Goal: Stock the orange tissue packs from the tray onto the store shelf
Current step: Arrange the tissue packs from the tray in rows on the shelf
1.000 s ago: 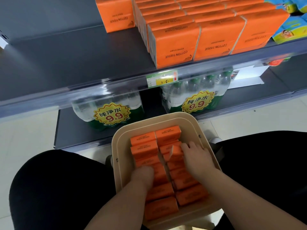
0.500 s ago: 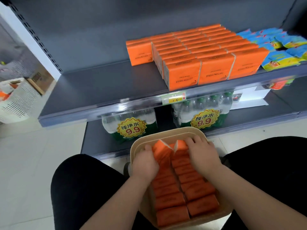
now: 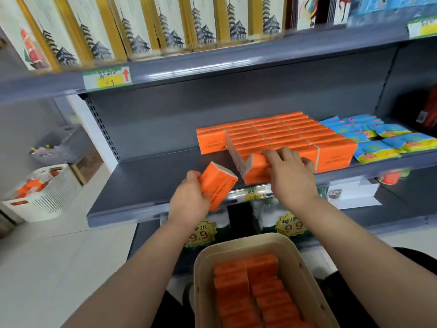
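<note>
Our left hand (image 3: 189, 202) grips an orange rectangular tissue pack (image 3: 216, 185); right hand (image 3: 293, 172) clasps another pack (image 3: 255, 169) on grey metal shelf (image 3: 153, 181).

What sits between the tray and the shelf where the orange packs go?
Head view: water bottle packs with yellow 9.9 stickers, standing on the lower shelf, fill the stretch between the tray and the shelf.

Both hands have come up out of the tray (image 3: 198, 268) to the shelf (image 3: 146, 183). The left hand (image 3: 189, 204) now holds one orange tissue pack (image 3: 217, 188) tilted over the shelf's near edge. The right hand (image 3: 290, 176) grips a second pack (image 3: 256, 170) against the near left corner of the stocked block (image 3: 283, 131).
</note>
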A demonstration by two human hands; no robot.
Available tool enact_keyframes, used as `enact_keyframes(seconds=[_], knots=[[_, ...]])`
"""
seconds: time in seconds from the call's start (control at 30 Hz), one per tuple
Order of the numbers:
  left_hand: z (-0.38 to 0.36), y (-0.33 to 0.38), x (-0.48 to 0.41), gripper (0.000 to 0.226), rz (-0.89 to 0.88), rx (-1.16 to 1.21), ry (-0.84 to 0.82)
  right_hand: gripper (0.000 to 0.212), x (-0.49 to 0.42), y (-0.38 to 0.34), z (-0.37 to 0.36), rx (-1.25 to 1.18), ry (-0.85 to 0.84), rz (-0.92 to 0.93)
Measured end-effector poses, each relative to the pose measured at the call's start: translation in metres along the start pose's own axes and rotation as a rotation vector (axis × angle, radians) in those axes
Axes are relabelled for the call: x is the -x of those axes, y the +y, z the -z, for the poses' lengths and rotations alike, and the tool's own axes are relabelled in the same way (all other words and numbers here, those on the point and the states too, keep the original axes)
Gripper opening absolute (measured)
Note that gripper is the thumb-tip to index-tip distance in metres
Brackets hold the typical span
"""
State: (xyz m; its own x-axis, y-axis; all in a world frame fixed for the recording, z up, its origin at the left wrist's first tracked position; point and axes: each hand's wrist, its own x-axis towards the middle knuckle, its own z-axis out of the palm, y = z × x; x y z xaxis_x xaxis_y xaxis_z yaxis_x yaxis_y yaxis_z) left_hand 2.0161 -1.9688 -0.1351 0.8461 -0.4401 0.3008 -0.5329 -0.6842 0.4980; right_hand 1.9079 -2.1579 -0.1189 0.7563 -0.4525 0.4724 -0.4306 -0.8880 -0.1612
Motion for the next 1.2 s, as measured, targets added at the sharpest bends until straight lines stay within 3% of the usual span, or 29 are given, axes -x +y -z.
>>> enact_keyframes(seconds=[0.37,0.6,0.77,1.2], knots=[[-0.008,-0.021,-0.125,0.032,0.038,-0.26,-0.13,0.046,-0.126,-0.008,-0.017,0.06,0.006,0.063],[-0.037,-0.008,-0.218,0.053,-0.009,-0.379,-0.17,0.048,-0.188,0.008,-0.043,0.152,-0.096,0.068],[-0.065,-0.009,-0.263,0.053,-0.024,-0.552,-0.094,0.057,-0.2,0.021,-0.058,0.126,-0.153,0.094],[-0.092,-0.023,-0.273,0.048,0.02,-0.333,-0.008,0.061,-0.209,0.015,-0.06,0.06,-0.137,0.093]])
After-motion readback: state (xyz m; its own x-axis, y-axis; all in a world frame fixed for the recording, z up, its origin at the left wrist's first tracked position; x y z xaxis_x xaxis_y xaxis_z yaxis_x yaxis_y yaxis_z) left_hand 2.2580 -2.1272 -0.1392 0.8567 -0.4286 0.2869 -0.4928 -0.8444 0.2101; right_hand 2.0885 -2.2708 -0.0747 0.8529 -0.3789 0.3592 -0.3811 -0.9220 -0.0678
